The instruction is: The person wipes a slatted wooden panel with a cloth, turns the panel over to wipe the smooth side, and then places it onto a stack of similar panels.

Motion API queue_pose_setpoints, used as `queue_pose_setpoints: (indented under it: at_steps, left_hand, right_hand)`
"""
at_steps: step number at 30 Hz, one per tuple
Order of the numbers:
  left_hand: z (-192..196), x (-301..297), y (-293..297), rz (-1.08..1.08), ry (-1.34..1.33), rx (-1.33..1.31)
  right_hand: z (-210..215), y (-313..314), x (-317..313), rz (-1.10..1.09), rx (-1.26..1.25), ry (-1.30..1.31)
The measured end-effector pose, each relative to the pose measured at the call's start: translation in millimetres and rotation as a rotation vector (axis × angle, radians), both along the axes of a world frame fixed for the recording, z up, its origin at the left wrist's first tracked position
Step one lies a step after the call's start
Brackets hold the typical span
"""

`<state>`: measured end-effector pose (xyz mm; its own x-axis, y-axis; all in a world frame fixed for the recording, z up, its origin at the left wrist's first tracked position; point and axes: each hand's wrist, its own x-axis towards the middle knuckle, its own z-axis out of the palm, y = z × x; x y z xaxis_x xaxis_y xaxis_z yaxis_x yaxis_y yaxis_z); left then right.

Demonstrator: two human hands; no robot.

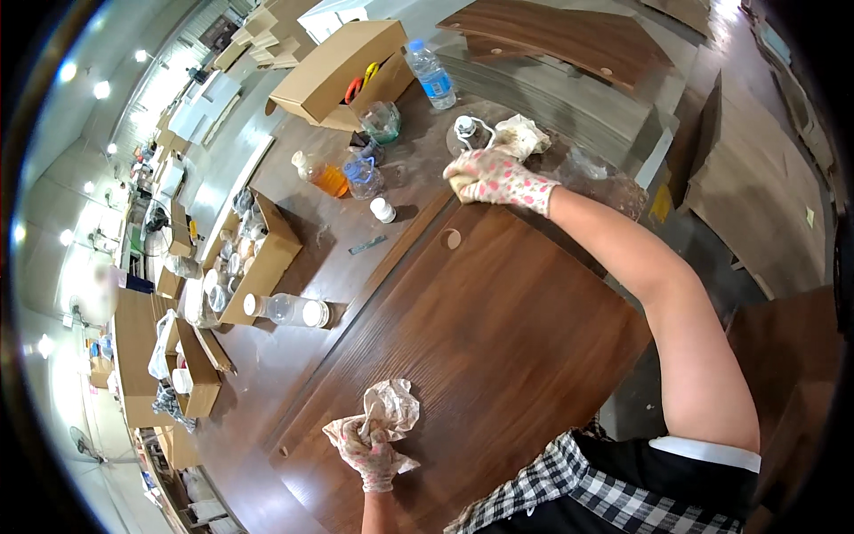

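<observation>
My left hand [366, 459], in a white glove with red dots, is closed on a crumpled whitish rag [390, 406]. The rag lies against a dark brown wood-grain panel [480, 329] with a round hole near its far corner. My right hand [503, 180], gloved the same way, is at the panel's far edge with its fingers curled. A small yellowish bit shows at its fingertips, too hidden to name. Just beyond that hand stand a clear bottle with a looped handle [469, 133] and a second crumpled rag [522, 138].
Across the table are a bottle of orange liquid [322, 174], a blue-topped bottle [363, 177], a small white bottle [382, 210], a water bottle [431, 76] and a lying clear bottle [286, 310]. Cardboard boxes [334, 71] stand farther off. Stacked panels [560, 40] lie at the far right.
</observation>
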<state>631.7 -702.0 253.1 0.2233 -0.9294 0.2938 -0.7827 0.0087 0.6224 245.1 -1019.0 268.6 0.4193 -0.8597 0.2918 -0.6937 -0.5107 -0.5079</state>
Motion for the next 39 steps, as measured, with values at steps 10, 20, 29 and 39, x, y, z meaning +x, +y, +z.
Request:
queue_pose_setpoints:
  at_steps: [10,20,29,39]
  left_hand:
    - [5.2,-3.2,8.2,0.051,-0.011,0.04]
    - [10.2,-13.5,10.9,0.075,-0.035,-0.006]
    - [7.1,-7.5,8.8,0.083,-0.079,-0.009]
    - [27.7,-43.5,-113.1,0.04,-0.174,0.11]
  right_hand:
    - [11.5,1.2,-11.4,-0.087,0.133,0.182]
    - [-17.3,-41.0,-81.2,-0.593,-0.092,0.041]
    - [-41.1,-45.6,-96.6,-0.653,-0.124,0.143]
    - [23.2,173.5,-15.2,-0.12,0.113,0.595]
